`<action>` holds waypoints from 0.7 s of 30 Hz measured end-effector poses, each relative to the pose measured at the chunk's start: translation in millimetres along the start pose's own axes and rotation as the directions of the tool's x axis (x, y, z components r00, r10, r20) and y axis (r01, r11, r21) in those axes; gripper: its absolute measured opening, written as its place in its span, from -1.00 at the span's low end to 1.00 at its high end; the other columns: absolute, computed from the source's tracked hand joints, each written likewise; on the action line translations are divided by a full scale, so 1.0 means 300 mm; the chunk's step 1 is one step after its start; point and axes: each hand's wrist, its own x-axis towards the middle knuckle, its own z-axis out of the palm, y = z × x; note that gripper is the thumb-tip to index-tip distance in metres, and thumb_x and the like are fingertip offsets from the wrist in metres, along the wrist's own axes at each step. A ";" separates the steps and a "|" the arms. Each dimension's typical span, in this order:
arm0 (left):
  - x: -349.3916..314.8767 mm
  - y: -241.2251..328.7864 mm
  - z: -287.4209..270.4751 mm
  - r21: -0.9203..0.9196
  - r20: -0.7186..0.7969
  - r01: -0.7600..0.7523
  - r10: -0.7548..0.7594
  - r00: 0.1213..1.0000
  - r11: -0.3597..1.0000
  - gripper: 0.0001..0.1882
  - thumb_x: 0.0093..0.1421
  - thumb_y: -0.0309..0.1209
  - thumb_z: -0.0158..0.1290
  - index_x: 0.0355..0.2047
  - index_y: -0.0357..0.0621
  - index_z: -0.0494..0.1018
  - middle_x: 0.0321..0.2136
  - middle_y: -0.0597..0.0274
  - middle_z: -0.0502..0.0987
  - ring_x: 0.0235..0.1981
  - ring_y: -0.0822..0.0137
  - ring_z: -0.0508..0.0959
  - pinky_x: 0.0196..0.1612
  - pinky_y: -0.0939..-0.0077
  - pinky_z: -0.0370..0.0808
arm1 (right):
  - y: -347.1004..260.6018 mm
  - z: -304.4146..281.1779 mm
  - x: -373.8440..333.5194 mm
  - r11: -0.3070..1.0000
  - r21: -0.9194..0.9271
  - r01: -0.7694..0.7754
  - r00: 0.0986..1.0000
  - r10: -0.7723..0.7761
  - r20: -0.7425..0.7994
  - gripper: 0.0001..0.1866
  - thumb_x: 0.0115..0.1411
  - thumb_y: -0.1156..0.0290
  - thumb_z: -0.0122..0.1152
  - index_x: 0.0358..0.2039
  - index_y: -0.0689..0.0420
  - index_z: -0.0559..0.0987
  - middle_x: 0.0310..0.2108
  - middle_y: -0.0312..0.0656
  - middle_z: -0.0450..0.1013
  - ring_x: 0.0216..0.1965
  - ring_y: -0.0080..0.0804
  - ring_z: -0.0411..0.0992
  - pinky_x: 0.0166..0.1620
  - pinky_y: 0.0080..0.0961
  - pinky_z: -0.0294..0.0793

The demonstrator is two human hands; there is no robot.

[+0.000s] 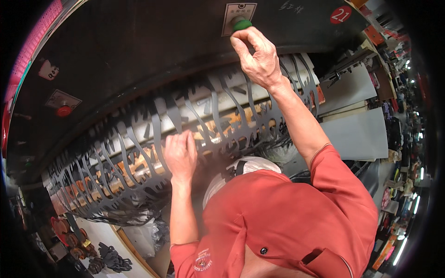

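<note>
My right hand (260, 58) is raised to the dark machine front, its bent fingers against the lower edge of a green push button (242, 25). The thumb curls in below the forefinger, and nothing shows between them. Lower and to the left, my left hand (181, 155) is closed and slightly blurred, over a dark grey sheet (155, 123) cut through with many curved openings. Whether its fingers grip the sheet or a loose piece cannot be made out. The sheet stretches across below the machine front, its near edge hanging in strips.
A red button (63, 110) sits on the machine's left side. Pale grey sheets (357, 134) lie at the right. Dark coiled strips (113, 258) rest on a white surface at lower left. Crowded shelves (398, 199) run along the far right.
</note>
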 end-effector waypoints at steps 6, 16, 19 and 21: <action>0.020 0.016 -0.015 -0.055 -0.140 -0.004 -0.004 0.990 0.998 -0.83 0.22 -0.61 0.26 -0.18 -0.21 0.57 -0.37 0.06 0.64 -0.34 0.03 0.59 -0.22 0.20 0.53 | -0.043 -0.070 -0.439 0.888 -0.024 -0.460 0.853 0.449 0.265 -0.89 0.25 0.46 0.36 -0.32 0.23 0.64 -0.41 -0.06 0.58 -0.39 -0.09 0.61 -0.28 -0.29 0.62; -0.009 0.270 0.167 0.062 0.081 0.071 -0.076 0.994 0.996 -0.74 0.27 -0.37 0.28 -0.05 -0.10 0.57 -0.14 0.10 0.63 -0.09 0.10 0.62 0.07 0.18 0.39 | 0.009 -0.034 -0.546 0.990 0.003 -0.139 0.931 0.129 0.340 -0.81 0.19 0.38 0.46 -0.43 0.22 0.64 -0.50 -0.11 0.58 -0.48 -0.13 0.57 -0.37 -0.25 0.55; -0.020 0.273 0.196 0.034 -0.003 0.174 -0.174 0.985 0.984 -0.69 0.27 -0.38 0.27 -0.01 -0.13 0.54 -0.15 0.11 0.63 -0.10 0.08 0.62 0.05 0.17 0.41 | 0.003 -0.038 -0.552 0.994 -0.023 -0.110 0.935 0.111 0.337 -0.82 0.19 0.39 0.45 -0.44 0.21 0.64 -0.50 -0.11 0.57 -0.48 -0.15 0.57 -0.37 -0.26 0.54; -0.021 0.271 0.199 0.063 0.000 0.172 -0.172 0.985 0.983 -0.67 0.29 -0.38 0.25 0.01 -0.18 0.51 -0.14 0.09 0.63 -0.09 0.06 0.62 0.04 0.15 0.41 | 0.003 -0.041 -0.556 0.991 -0.012 -0.137 0.927 0.132 0.351 -0.83 0.17 0.41 0.45 -0.43 0.22 0.64 -0.51 -0.12 0.56 -0.49 -0.15 0.56 -0.38 -0.26 0.53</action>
